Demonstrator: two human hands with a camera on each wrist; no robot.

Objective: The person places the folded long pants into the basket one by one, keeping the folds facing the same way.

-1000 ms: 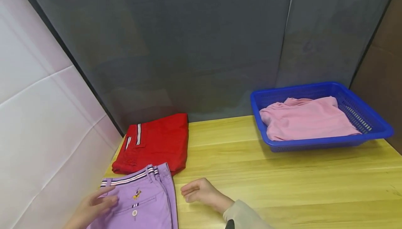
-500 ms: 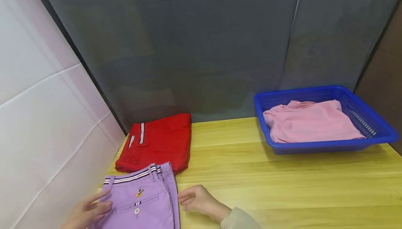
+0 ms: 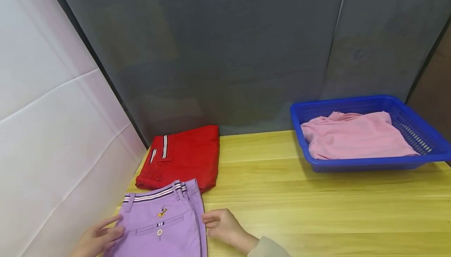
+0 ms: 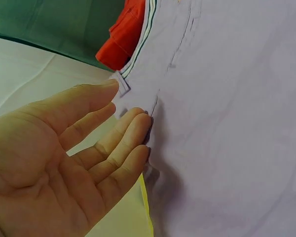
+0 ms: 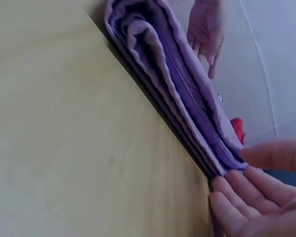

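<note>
Folded purple shorts (image 3: 165, 225) lie at the table's near left corner, striped waistband away from me. My left hand (image 3: 105, 231) rests flat, its straight fingers touching the shorts' left edge by a belt loop (image 4: 123, 86). My right hand (image 3: 211, 223) lies on the table, straight fingers against the shorts' folded right edge (image 5: 222, 158). The left wrist view shows the left hand (image 4: 123, 118) with palm open beside the purple cloth (image 4: 227, 123). The right wrist view shows the right hand (image 5: 237, 182) touching the stacked purple layers (image 5: 177, 84). Neither hand grips anything.
Folded red shorts (image 3: 183, 157) lie just behind the purple pair, against the grey backdrop. A blue plastic basket (image 3: 363, 165) at the far right holds a pink garment (image 3: 356, 135). A white panel (image 3: 46, 131) walls the left side. Yellow wooden table (image 3: 317, 210) stretches between.
My right hand has slid left until its fingers meet the purple shorts' right edge. My left hand has drawn back from the top of the shorts to their left edge.
</note>
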